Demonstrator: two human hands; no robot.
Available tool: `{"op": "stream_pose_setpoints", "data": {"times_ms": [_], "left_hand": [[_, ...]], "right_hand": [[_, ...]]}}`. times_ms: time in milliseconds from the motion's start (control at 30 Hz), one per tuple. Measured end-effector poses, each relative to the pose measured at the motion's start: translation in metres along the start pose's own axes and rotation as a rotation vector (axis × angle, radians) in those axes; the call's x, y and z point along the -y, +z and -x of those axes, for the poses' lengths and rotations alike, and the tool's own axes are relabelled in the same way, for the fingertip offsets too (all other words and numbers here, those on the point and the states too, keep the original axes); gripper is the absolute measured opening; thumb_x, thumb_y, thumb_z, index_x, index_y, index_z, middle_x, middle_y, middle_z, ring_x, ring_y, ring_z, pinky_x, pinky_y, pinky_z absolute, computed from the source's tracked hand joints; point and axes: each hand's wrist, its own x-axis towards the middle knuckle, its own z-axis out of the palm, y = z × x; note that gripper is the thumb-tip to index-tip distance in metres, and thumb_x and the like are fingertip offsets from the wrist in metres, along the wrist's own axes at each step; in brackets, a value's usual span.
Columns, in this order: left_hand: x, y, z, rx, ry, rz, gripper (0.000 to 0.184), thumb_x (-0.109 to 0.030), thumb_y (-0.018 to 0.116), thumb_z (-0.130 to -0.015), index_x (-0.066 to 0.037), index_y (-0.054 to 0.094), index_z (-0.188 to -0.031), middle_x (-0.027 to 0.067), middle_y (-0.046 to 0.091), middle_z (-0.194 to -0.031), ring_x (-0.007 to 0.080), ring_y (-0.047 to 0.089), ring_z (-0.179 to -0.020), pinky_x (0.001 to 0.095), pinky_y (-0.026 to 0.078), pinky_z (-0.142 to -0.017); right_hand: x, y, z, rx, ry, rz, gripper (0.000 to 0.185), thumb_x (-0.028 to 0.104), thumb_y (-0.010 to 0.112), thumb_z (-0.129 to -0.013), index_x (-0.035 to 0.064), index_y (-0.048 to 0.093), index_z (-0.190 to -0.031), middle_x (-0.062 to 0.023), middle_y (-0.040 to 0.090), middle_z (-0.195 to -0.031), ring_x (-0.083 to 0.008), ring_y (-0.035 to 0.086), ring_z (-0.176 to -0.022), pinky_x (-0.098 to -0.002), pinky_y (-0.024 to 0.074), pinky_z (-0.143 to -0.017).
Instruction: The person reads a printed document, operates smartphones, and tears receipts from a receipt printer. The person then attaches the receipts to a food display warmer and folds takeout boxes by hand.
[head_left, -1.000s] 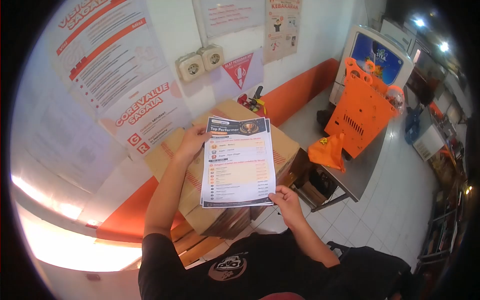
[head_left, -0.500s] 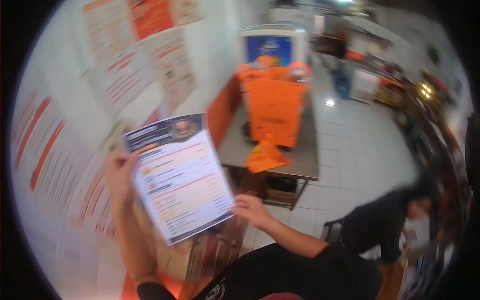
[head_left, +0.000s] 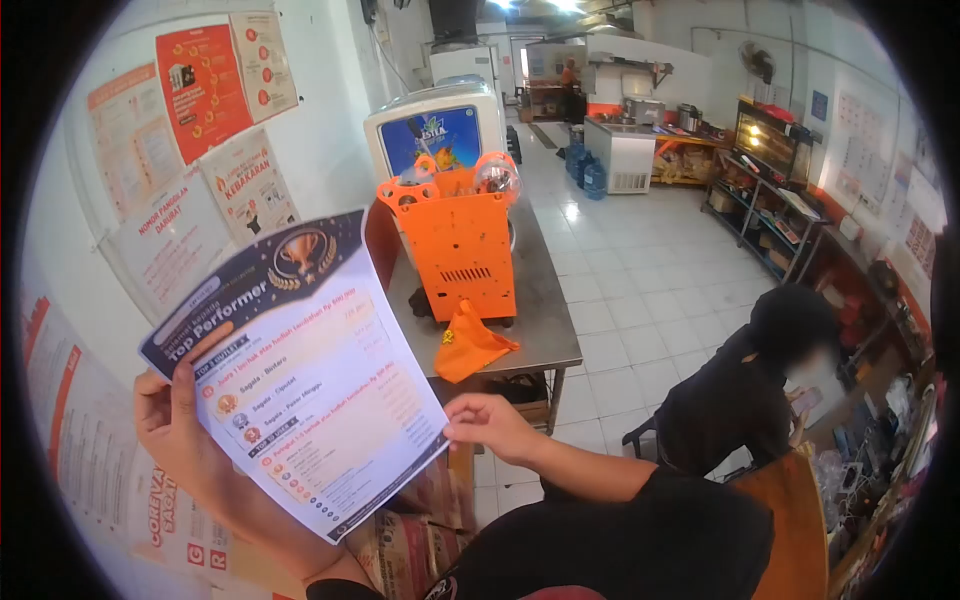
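A printed sheet of paper (head_left: 310,390) headed "Top Performer", with a trophy on its dark top band, is held up tilted before me. My left hand (head_left: 165,415) grips its left edge, thumb on the front and fingers behind. At the lower right edge, my right hand (head_left: 490,425) pinches the paper between thumb and fingers. Beyond the sheet, an orange machine (head_left: 462,250) stands on a metal table (head_left: 548,320), and an orange cloth (head_left: 472,345) hangs at its front.
Posters (head_left: 205,85) cover the left wall. A drink dispenser (head_left: 435,130) stands behind the orange machine. A person in black (head_left: 720,390) sits at the right beside a wooden table (head_left: 790,520). Blue water jugs (head_left: 594,180) stand on the tiled floor (head_left: 620,310) near a white freezer (head_left: 625,160).
The paper, held in both hands, has shifted left in view and looks larger and more tilted. My view has turned, and the blur has gone.
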Motion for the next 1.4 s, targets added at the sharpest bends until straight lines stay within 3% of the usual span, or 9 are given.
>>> {"op": "stream_pose_setpoints", "data": {"times_ms": [133, 200, 333, 467, 533, 633, 767, 867, 1400], "left_hand": [[-0.012, -0.025, 0.015, -0.139, 0.23, -0.104, 0.012, -0.01, 0.063, -0.093, -0.003, 0.054, -0.09, 0.0146, 0.067, -0.101, 0.0143, 0.063, -0.087, 0.0274, 0.049, -0.081], [-0.037, -0.034, 0.038, -0.442, 0.158, -0.253, 0.016, -0.017, 0.064, -0.093, -0.005, 0.054, -0.093, 0.0157, 0.065, -0.105, 0.014, 0.063, -0.091, 0.0284, 0.05, -0.081], [-0.062, -0.033, 0.064, -0.612, 0.175, -0.348, 0.021, -0.023, 0.064, -0.092, -0.005, 0.056, -0.097, 0.0167, 0.065, -0.104, 0.0141, 0.063, -0.092, 0.0304, 0.05, -0.082], [-0.062, -0.041, 0.064, -0.492, 0.194, -0.511, 0.034, -0.029, 0.058, -0.096, 0.003, 0.06, -0.109, 0.015, 0.062, -0.103, 0.0153, 0.06, -0.095, 0.0305, 0.048, -0.08], [-0.056, -0.032, 0.057, -0.484, 0.268, -0.407, 0.032, -0.023, 0.06, -0.096, 0.007, 0.06, -0.108, 0.0167, 0.063, -0.101, 0.0165, 0.061, -0.092, 0.0288, 0.047, -0.081], [-0.056, -0.032, 0.048, -0.449, 0.19, -0.384, 0.027, -0.017, 0.062, -0.094, 0.008, 0.06, -0.105, 0.0175, 0.065, -0.097, 0.0164, 0.063, -0.088, 0.028, 0.047, -0.082], [-0.052, -0.033, 0.032, -0.488, 0.125, -0.364, 0.013, -0.01, 0.065, -0.091, 0.001, 0.058, -0.093, 0.019, 0.068, -0.091, 0.0167, 0.068, -0.079, 0.0268, 0.055, -0.077], [-0.051, -0.023, 0.024, -0.428, 0.134, -0.315, 0.015, -0.011, 0.066, -0.091, 0.002, 0.059, -0.092, 0.0176, 0.067, -0.089, 0.0153, 0.067, -0.078, 0.0251, 0.054, -0.073], [-0.029, -0.029, 0.011, -0.325, 0.148, -0.233, 0.014, -0.003, 0.065, -0.091, 0.004, 0.061, -0.102, 0.0112, 0.066, -0.088, 0.0117, 0.065, -0.077, 0.0207, 0.052, -0.069]], "right_hand": [[0.008, 0.009, -0.027, -0.021, -0.024, -0.118, 0.02, 0.008, 0.064, -0.092, 0.002, 0.06, -0.111, -0.0049, 0.065, -0.095, -0.0116, 0.06, -0.078, -0.0248, 0.0488, -0.07], [0.019, 0.022, -0.045, 0.015, -0.031, -0.2, 0.02, 0.01, 0.063, -0.093, 0.003, 0.06, -0.111, -0.004, 0.064, -0.096, -0.0109, 0.059, -0.078, -0.0243, 0.0475, -0.069], [0.027, 0.043, -0.072, 0.108, -0.036, -0.323, 0.019, 0.013, 0.062, -0.094, 0.0043, 0.061, -0.11, -0.0028, 0.064, -0.096, -0.0099, 0.057, -0.079, -0.0242, 0.0462, -0.07], [0.013, 0.047, -0.085, 0.148, -0.024, -0.312, 0.021, 0.013, 0.063, -0.093, 0.0033, 0.061, -0.111, -0.0027, 0.063, -0.098, -0.0096, 0.057, -0.084, -0.0244, 0.0456, -0.073], [0.002, 0.047, -0.084, 0.128, -0.005, -0.273, 0.022, 0.012, 0.062, -0.092, 0.0023, 0.061, -0.112, -0.003, 0.063, -0.101, -0.0098, 0.057, -0.086, -0.0243, 0.0452, -0.075], [-0.015, 0.044, -0.074, 0.135, 0.054, -0.205, 0.02, 0.012, 0.064, -0.091, 0.0049, 0.06, -0.109, -0.0027, 0.064, -0.097, -0.01, 0.06, -0.084, -0.025, 0.0473, -0.073], [-0.018, 0.041, -0.066, 0.258, 0.043, -0.035, 0.02, 0.012, 0.064, -0.091, 0.0042, 0.062, -0.108, -0.0024, 0.065, -0.099, -0.011, 0.061, -0.09, -0.0268, 0.0493, -0.077], [-0.017, 0.043, -0.061, 0.244, 0.05, 0.007, 0.027, 0.013, 0.064, -0.091, 0.0019, 0.062, -0.116, -0.004, 0.066, -0.102, -0.0115, 0.061, -0.09, -0.0277, 0.0502, -0.079], [-0.02, 0.035, -0.05, 0.145, 0.133, 0.108, 0.024, 0.013, 0.064, -0.094, -0.0023, 0.066, -0.113, -0.0052, 0.069, -0.093, -0.0107, 0.062, -0.08, -0.0263, 0.0506, -0.077]]}}
